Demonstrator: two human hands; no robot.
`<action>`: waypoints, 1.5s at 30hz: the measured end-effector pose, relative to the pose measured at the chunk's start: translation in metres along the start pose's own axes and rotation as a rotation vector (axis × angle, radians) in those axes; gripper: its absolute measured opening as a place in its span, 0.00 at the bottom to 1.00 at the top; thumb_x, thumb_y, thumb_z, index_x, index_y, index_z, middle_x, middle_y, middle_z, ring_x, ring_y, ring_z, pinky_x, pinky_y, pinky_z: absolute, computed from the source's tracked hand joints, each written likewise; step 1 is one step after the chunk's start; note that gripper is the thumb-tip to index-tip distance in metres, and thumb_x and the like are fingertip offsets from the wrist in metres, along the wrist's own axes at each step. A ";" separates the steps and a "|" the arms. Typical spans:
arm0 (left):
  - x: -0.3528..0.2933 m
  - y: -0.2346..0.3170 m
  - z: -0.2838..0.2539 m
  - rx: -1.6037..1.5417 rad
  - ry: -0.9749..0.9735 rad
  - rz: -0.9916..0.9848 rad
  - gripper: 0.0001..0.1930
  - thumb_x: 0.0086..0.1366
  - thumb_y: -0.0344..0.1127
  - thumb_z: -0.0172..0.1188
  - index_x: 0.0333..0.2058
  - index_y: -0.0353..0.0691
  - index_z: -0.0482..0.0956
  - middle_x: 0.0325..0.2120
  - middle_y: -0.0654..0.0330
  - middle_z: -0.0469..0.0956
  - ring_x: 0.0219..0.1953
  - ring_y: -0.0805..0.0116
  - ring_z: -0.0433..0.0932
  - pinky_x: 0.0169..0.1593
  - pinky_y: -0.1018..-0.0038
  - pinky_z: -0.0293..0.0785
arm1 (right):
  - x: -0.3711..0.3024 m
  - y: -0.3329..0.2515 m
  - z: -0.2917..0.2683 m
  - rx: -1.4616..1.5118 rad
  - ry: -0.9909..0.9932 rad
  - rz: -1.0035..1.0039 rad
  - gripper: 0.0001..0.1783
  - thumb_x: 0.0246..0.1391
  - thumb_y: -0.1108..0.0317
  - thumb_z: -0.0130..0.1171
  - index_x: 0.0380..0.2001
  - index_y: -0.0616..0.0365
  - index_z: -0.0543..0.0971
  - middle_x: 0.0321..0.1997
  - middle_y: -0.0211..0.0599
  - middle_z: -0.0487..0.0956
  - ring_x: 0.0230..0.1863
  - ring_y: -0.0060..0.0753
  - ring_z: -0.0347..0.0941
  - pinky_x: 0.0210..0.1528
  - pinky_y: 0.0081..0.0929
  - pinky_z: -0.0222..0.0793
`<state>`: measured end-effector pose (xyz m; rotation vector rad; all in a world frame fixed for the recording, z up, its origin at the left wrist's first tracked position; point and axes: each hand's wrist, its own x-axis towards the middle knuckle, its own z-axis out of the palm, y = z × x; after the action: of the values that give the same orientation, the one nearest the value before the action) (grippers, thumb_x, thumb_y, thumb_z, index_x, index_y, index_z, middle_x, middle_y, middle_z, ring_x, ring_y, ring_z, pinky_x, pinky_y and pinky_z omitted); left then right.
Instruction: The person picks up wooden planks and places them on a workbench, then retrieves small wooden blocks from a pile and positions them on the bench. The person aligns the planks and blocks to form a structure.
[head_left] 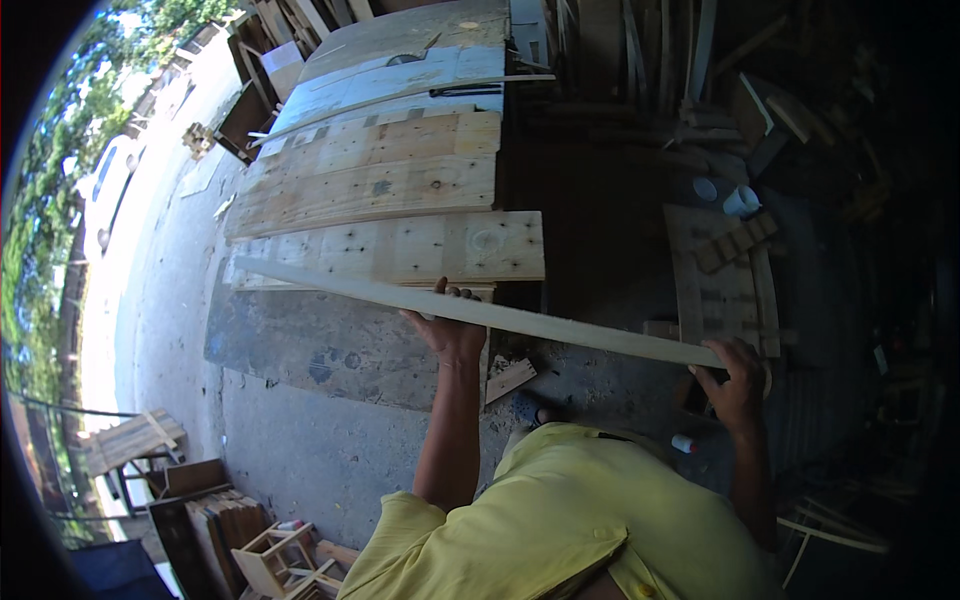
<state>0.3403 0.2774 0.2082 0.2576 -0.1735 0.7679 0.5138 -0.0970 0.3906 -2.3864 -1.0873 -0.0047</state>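
A long, thin pale wooden strip [570,328] lies across both my hands, in front of my body. My left hand [452,325] is wrapped round it near its middle, with the fingertips showing over the far edge. Close to its right end my right hand [737,380] grips it, thumb below and fingers on top. The strip's left end reaches over a wide wooden board [400,245] on the workbench; whether it touches the board I cannot tell.
More knotty planks [370,185] cover the workbench [300,345]. A slatted wooden panel [715,300] and a white bucket [742,202] are at the right. Small wooden stools [285,560] stand at lower left. Timber [650,50] leans at the back. A small white-and-red container [684,444] lies on the floor.
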 end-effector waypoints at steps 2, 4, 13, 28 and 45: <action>0.014 -0.027 0.016 -0.019 0.252 0.009 0.30 0.62 0.58 0.43 0.50 0.36 0.64 0.27 0.57 0.70 0.29 0.66 0.66 0.38 0.69 0.67 | -0.029 0.022 0.002 0.021 0.035 0.021 0.22 0.30 0.74 0.65 0.36 0.57 0.74 0.38 0.39 0.74 0.43 0.45 0.70 0.46 0.38 0.63; 0.019 -0.054 0.027 -0.041 0.128 0.102 0.20 0.65 0.46 0.42 0.46 0.35 0.66 0.24 0.58 0.69 0.26 0.67 0.66 0.35 0.72 0.65 | -0.057 0.037 0.000 0.044 0.067 0.033 0.21 0.29 0.76 0.64 0.34 0.57 0.73 0.37 0.38 0.73 0.44 0.44 0.69 0.46 0.39 0.62; -0.019 -0.184 0.121 -0.243 -0.179 -0.255 0.14 0.66 0.40 0.39 0.40 0.37 0.69 0.23 0.60 0.69 0.27 0.68 0.67 0.36 0.72 0.65 | -0.196 0.112 -0.031 0.014 0.253 0.081 0.27 0.24 0.76 0.65 0.36 0.54 0.71 0.42 0.39 0.67 0.49 0.46 0.62 0.51 0.44 0.57; -0.091 -0.438 0.195 -0.429 -0.253 -0.715 0.14 0.66 0.41 0.39 0.36 0.38 0.69 0.23 0.61 0.70 0.28 0.69 0.68 0.38 0.71 0.66 | -0.363 0.236 -0.137 0.007 0.429 0.290 0.26 0.23 0.74 0.67 0.34 0.54 0.72 0.41 0.36 0.68 0.47 0.43 0.64 0.47 0.40 0.62; -0.243 -0.840 0.122 -0.447 -0.167 -1.384 0.17 0.66 0.41 0.39 0.25 0.41 0.72 0.23 0.60 0.73 0.30 0.66 0.70 0.41 0.66 0.67 | -0.568 0.325 -0.231 -0.047 0.799 0.795 0.26 0.26 0.72 0.71 0.35 0.58 0.75 0.36 0.38 0.76 0.42 0.40 0.70 0.44 0.33 0.65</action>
<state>0.7530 -0.4991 0.1251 -0.0245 -0.2652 -0.6696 0.4049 -0.7795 0.3264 -2.3305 0.2332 -0.6389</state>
